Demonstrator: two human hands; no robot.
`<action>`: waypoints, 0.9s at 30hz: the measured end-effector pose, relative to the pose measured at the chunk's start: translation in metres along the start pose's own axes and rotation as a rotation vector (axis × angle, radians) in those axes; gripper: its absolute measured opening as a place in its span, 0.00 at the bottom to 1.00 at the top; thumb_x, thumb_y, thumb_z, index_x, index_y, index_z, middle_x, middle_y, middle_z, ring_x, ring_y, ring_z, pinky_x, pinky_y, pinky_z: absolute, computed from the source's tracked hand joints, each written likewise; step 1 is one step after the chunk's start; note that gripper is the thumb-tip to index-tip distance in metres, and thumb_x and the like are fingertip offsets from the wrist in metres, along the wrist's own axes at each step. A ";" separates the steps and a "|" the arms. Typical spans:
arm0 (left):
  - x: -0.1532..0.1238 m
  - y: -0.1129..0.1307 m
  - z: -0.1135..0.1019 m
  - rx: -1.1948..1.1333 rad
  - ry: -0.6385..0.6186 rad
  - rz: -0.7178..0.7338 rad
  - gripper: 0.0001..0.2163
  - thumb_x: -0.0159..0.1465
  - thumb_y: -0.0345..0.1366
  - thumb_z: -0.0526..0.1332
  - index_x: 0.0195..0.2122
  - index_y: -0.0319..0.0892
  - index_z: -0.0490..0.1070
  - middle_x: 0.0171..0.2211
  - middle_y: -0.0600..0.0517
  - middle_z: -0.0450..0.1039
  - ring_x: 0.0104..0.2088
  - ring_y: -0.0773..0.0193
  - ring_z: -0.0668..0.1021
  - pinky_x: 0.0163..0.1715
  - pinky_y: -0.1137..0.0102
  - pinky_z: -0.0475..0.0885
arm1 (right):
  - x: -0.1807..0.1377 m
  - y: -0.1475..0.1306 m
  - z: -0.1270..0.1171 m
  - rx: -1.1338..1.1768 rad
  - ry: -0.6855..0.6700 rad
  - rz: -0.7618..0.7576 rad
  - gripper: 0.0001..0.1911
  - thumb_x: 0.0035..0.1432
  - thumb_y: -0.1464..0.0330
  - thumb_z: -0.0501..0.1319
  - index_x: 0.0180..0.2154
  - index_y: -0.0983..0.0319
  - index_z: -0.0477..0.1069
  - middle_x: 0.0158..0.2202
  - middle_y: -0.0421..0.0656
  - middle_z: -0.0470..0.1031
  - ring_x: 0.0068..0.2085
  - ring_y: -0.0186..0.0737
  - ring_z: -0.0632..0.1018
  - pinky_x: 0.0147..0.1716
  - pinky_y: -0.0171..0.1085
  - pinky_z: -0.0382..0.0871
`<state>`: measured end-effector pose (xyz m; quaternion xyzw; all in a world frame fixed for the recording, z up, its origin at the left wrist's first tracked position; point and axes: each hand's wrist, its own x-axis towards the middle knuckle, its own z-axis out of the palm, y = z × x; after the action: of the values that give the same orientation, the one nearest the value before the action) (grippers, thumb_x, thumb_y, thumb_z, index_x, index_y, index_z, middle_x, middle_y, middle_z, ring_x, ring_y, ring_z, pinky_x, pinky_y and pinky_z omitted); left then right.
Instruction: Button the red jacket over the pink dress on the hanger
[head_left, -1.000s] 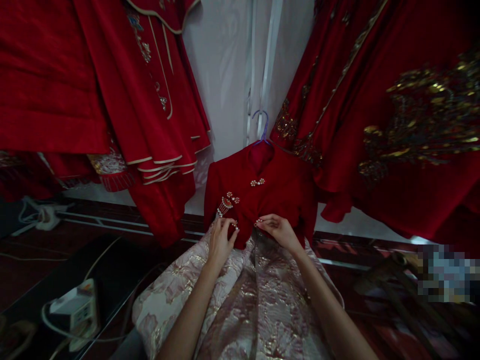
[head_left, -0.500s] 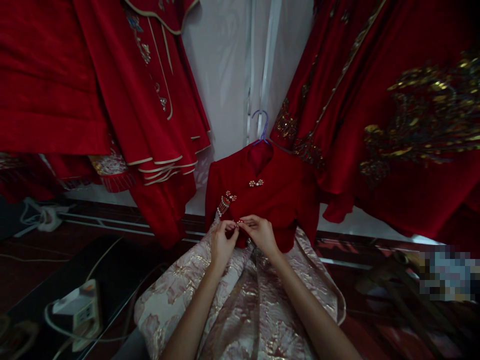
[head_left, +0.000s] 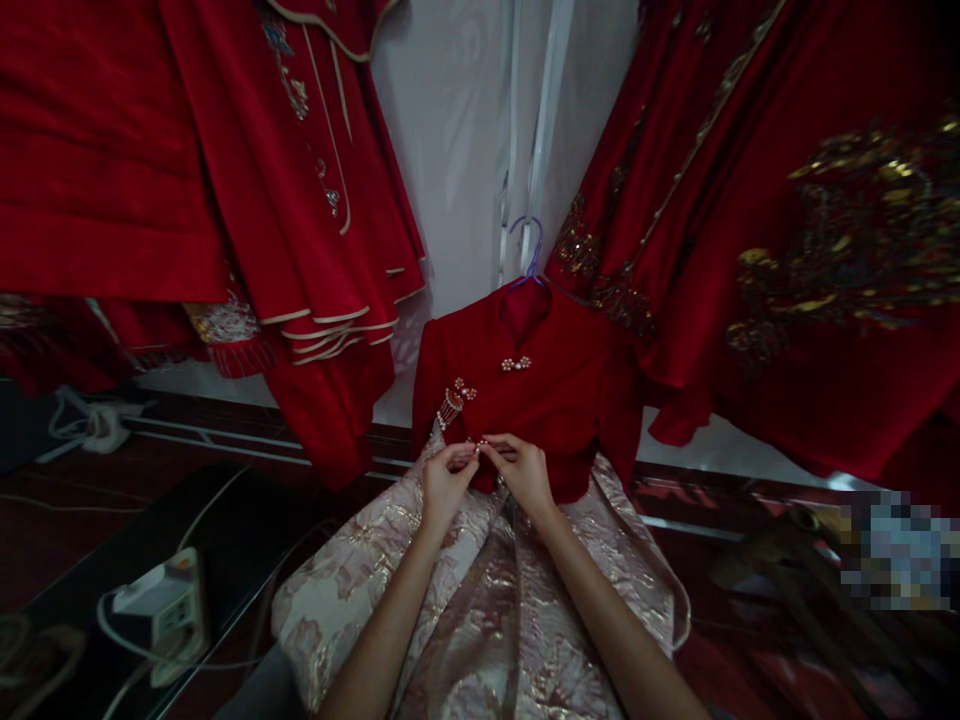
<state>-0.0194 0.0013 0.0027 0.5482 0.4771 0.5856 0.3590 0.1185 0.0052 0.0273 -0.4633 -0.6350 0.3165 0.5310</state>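
Note:
A short red jacket [head_left: 559, 400] hangs in front of me on a purple hanger [head_left: 535, 245], over a pale brocade skirt [head_left: 337, 580] with metallic flowers. My left hand [head_left: 446, 485] and my right hand [head_left: 527, 478] meet at the jacket's lower front edge. Thumbs and forefingers of both are closed on a small beaded button [head_left: 478, 447], mostly covered by the fingertips. Higher up, a similar beaded fastener [head_left: 516, 364] lies below the collar. A beaded brooch with hanging strands [head_left: 454, 403] sits on the jacket above my left hand.
Red garments [head_left: 300, 240] hang at the left, and a red gown [head_left: 750, 200] with gold sequins hangs at the right. A white power strip [head_left: 178, 620] with cables lies on a black surface [head_left: 90, 590] at lower left. Metal rails [head_left: 247, 445] run low behind.
The whole view shifts slightly as the head moves. Both hands stay pinched at the same place on the jacket, with only small finger movement.

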 end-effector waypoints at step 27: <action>-0.009 0.017 0.000 0.348 0.036 0.279 0.04 0.61 0.35 0.57 0.35 0.42 0.70 0.34 0.50 0.72 0.36 0.63 0.74 0.40 0.67 0.69 | -0.013 0.008 0.005 0.008 0.018 -0.074 0.11 0.58 0.61 0.56 0.38 0.61 0.68 0.34 0.44 0.74 0.36 0.37 0.76 0.39 0.36 0.71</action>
<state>-0.0161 -0.0123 0.0158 0.6520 0.4968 0.5482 0.1659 0.1161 -0.0032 0.0147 -0.4403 -0.6456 0.2951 0.5497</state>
